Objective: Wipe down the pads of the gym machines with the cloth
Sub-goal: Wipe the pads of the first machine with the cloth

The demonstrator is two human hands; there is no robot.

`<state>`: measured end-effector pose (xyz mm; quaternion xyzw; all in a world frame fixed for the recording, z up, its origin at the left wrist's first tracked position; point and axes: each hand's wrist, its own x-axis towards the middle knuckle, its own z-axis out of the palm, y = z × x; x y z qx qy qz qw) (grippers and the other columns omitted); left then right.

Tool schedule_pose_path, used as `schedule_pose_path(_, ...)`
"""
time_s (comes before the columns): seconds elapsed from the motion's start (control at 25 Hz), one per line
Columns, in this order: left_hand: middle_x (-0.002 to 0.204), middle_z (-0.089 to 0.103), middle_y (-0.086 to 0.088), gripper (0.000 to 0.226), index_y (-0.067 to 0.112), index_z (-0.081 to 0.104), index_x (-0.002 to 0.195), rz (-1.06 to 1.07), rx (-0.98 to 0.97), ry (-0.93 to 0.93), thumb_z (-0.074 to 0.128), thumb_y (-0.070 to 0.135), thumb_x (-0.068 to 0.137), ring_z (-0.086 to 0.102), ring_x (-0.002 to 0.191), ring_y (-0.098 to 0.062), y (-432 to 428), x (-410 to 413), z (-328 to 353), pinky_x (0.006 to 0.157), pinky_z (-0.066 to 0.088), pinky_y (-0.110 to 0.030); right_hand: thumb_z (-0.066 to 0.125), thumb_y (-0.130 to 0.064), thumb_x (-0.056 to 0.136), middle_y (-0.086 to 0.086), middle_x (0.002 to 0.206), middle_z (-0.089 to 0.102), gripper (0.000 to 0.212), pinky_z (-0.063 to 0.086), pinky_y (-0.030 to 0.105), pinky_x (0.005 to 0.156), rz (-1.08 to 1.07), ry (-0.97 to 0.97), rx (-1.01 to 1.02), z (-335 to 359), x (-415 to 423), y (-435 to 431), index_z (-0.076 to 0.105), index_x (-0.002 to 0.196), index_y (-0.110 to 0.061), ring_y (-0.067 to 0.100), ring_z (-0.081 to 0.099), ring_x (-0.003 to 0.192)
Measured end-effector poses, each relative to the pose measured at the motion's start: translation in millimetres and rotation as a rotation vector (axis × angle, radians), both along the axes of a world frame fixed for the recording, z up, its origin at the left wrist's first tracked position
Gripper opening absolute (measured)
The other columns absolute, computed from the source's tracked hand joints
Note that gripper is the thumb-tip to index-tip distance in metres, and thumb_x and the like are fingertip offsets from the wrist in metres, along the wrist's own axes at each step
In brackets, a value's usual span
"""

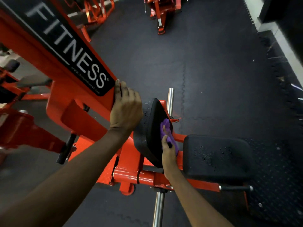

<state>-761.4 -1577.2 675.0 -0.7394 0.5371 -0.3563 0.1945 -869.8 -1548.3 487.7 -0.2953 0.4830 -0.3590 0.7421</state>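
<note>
Cloth (pixel 167 124) mid-wipe on upright pad (pixel 147 136), right hand (pixel 168 154) fingers clamped on it — left hand (pixel 126 110) fingers grip frame (pixel 91 102); wet seat pad (pixel 216 158) at three o'clock probably next

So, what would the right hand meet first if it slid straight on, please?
More of the upright pad under the cloth, then probably the chrome peg beyond it; depth is unclear.

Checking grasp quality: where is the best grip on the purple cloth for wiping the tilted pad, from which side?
Likely its near end, pinched as the right hand does, coming from the seat side: the tilted pad faces that way, leaving the purple cloth's far end flat on it. Left hand grips the orange frame.
</note>
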Motion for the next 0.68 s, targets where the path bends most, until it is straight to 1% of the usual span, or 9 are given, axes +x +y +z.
schedule_pose_path(0.08,0.102,0.066,-0.026,0.037,0.0,0.065,0.102,-0.056,-0.018,0.132,0.039,0.019,0.084,0.052,0.125,-0.046,5.7,-7.3,9.4,0.118,0.027,-0.056,0.057,-0.048,0.099,-0.008,0.132,0.064,0.047,0.036,0.033,0.118,0.03,-0.099,-0.094,28.3,-14.9,-1.1,0.06,0.137,-0.021,0.016,0.052,0.135)
schedule_pose_path(0.16,0.107,0.066,-0.025,0.038,-0.002,0.067,0.1,-0.146,-0.113,0.263,0.039,0.018,0.083,0.049,0.129,-0.044,13.2,-12.1,25.2,0.118,0.027,-0.053,0.055,-0.052,0.098,-0.006,0.151,0.052,0.053,0.034,0.033,0.12,0.036,-0.164,-0.219,60.6,-26.6,-11.8,0.053,0.145,-0.026,0.011,0.045,0.14)
schedule_pose_path(0.24,0.116,0.066,-0.022,0.031,-0.002,0.068,0.101,-0.232,-0.228,0.263,0.046,0.014,0.086,0.042,0.137,-0.042,26.4,-10.9,46.2,0.121,0.022,-0.051,0.052,-0.066,0.093,-0.01,0.156,0.044,0.067,0.03,0.04,0.123,0.093,-0.108,-0.408,92.6,-29.1,-24.1,0.043,0.152,-0.035,0.01,0.039,0.145)
schedule_pose_path(0.32,0.125,0.065,-0.02,0.028,-0.001,0.069,0.105,-0.287,-0.285,0.191,0.053,0.013,0.087,0.038,0.142,-0.041,46.4,-2.9,68.0,0.123,0.018,-0.05,0.042,-0.075,0.089,-0.011,0.16,0.038,0.069,0.029,0.048,0.122,0.23,0.096,-0.66,113.9,-19.6,-23.4,0.032,0.152,-0.049,0.018,0.034,0.149)
schedule_pose_path(0.36,0.13,0.063,-0.019,0.03,-0.002,0.069,0.108,-0.309,-0.294,0.155,0.054,0.013,0.087,0.036,0.144,-0.04,55.1,2.8,76.0,0.124,0.017,-0.049,0.034,-0.077,0.089,-0.012,0.164,0.029,0.067,0.026,0.054,0.121,0.346,0.268,-0.805,117.3,-13.0,-16.0,0.023,0.151,-0.055,0.021,0.024,0.153)
schedule_pose_path(0.4,0.134,0.062,-0.018,0.032,-0.002,0.069,0.112,-0.333,-0.298,0.119,0.055,0.013,0.087,0.035,0.146,-0.038,61.0,9.2,81.2,0.124,0.015,-0.048,0.026,-0.075,0.089,-0.013,0.168,0.013,0.067,0.019,0.058,0.122,0.455,0.459,-0.939,114.8,-6.5,-4.4,0.014,0.152,-0.057,0.021,0.008,0.157)
schedule_pose_path(0.48,0.139,0.059,-0.015,0.033,0.001,0.069,0.115,-0.373,-0.299,0.066,0.057,0.011,0.085,0.033,0.147,-0.035,67.6,18.6,83.9,0.126,0.009,-0.045,0.016,-0.069,0.092,-0.012,0.168,-0.015,0.07,0.004,0.061,0.123,0.512,0.787,-1.109,101.9,2.2,23.4,0.002,0.157,-0.049,0.019,-0.02,0.154)
schedule_pose_path(0.56,0.139,0.06,-0.01,0.034,0.004,0.07,0.115,-0.394,-0.28,0.023,0.056,0.012,0.085,0.034,0.147,-0.032,65.4,24.1,80.7,0.126,0.002,-0.044,0.018,-0.065,0.097,-0.009,0.168,-0.017,0.068,-0.003,0.06,0.12,0.429,0.886,-1.117,94.5,10.5,27.4,0.0,0.159,-0.044,0.022,-0.022,0.154)
schedule_pose_path(0.68,0.129,0.067,-0.006,0.029,0.009,0.073,0.107,-0.435,-0.292,-0.03,0.055,0.016,0.086,0.046,0.14,-0.03,56.2,35.7,67.9,0.125,-0.001,-0.047,0.04,-0.052,0.1,-0.009,0.169,-0.012,0.066,0.002,0.058,0.121,0.4,0.819,-1.005,105.5,28.4,-7.0,0.011,0.159,-0.045,0.028,-0.015,0.155)
